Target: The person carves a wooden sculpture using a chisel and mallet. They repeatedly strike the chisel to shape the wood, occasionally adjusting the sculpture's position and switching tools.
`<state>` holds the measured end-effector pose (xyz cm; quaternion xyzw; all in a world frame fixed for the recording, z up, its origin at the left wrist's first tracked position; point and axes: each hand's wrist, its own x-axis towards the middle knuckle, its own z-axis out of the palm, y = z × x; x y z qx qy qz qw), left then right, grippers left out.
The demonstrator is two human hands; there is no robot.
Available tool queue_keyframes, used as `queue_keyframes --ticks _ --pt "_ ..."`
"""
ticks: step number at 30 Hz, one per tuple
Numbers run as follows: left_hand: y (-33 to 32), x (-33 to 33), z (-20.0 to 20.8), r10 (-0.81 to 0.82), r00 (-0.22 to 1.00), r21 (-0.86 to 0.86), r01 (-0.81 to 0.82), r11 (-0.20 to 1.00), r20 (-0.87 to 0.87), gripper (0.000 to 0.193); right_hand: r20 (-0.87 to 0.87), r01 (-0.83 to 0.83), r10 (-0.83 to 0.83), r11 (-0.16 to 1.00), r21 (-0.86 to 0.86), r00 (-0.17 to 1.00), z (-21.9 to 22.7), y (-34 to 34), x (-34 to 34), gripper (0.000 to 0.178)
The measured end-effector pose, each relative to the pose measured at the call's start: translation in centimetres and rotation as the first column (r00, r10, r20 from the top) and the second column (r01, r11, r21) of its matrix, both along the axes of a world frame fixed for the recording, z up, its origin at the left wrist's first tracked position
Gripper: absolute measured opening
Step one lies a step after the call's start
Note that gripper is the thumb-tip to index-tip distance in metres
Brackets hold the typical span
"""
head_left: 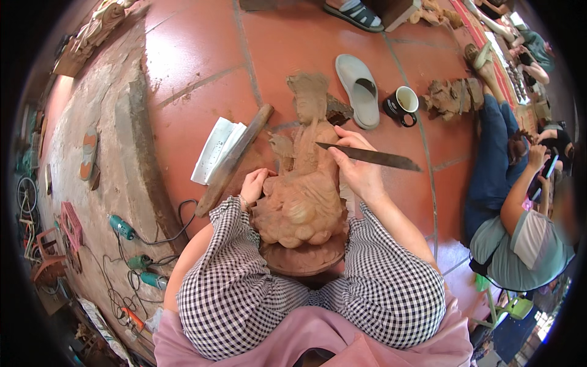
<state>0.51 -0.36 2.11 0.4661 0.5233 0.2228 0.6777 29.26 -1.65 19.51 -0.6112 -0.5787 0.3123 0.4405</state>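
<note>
Fingers of the right hand [358, 174] are pinching a long flat metal file [373, 158], its long axis running sideways, tip touching the brown carved wooden figure [302, 183] at mid-body. That figure is standing upright between the checked knees on the tiled floor [202, 73]. The left hand [254, 186] is gripping its left flank, steadying it.

Red tile floor [202, 55]. Grey slipper [361, 88] just beside a black mug [400, 105] w/ pale inside — both near rough wood carvings [451, 96]. Long wood stick [233, 160] lies across white folded paper [215, 148]. Teal power tools [122, 227] w/ cords at left. Seated person in blue trousers [492, 165] at right.
</note>
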Motion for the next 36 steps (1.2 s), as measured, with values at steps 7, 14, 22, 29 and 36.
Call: queue_keyframes --ticks 7,14,22,29,36 --pt "0.0 0.2 -1.4 0.006 1.000 0.009 -0.007 1.000 0.022 0.035 -0.162 -0.031 0.030 1.000 0.000 0.986 0.5 0.1 0.3 0.015" --pt "1.3 1.0 1.6 0.286 0.956 -0.009 -0.286 0.958 0.069 0.033 -0.029 0.097 -0.099 0.994 -0.039 0.995 0.8 1.2 1.7 0.010" --pt "7.0 4.7 15.8 0.200 0.971 0.700 -0.233 0.675 0.130 0.016 -0.430 -0.029 -0.001 0.998 -0.063 0.903 4.1 -1.6 -0.9 0.012" --pt "2.9 8.7 20.6 -0.241 0.906 0.700 -0.081 0.709 0.348 0.028 -0.339 -0.318 0.205 0.891 -0.323 0.918 6.6 -4.0 -1.6 0.017" --pt "1.4 9.3 18.7 -0.303 0.772 0.441 0.034 0.897 0.558 0.033 -0.398 -0.518 0.385 0.796 -0.314 0.833 5.0 -3.2 -1.9 0.031"
